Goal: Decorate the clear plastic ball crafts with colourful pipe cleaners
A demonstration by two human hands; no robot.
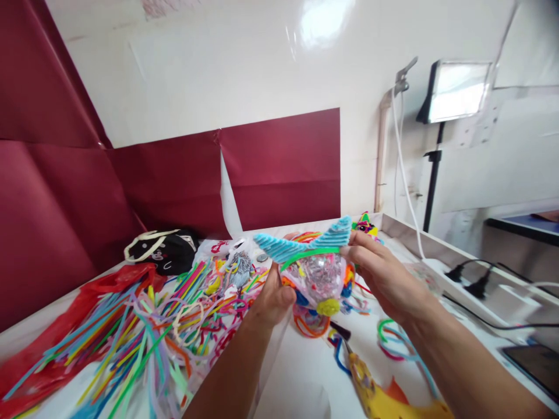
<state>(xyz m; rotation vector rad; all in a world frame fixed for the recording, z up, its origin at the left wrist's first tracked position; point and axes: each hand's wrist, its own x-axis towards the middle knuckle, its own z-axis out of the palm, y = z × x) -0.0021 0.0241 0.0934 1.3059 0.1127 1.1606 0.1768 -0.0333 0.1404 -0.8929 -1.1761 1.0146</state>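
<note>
Between my two hands, raised over the table, is a pipe-cleaner craft piece (321, 273) with a clear, shiny rounded middle. A light-blue ribbed pipe-cleaner strip (286, 247) with two pointed ends runs along its top, above a green pipe cleaner (312, 252). A yellow-green knob sits low on its front, with orange and blue bits at the sides. My left hand (274, 295) grips its left side, thumb in front. The fingers of my right hand (375, 262) pinch the right end of the strip. Below lies a yellow glue gun (364, 378), its nozzle toward the piece.
Many loose pipe cleaners (144, 337) cover the table's left, partly on a red plastic bag (87, 308). A black pouch (170, 250) lies behind them. At right are a power strip with plugs (471, 282), a phone (535, 364) and a lamp on a stand (460, 90).
</note>
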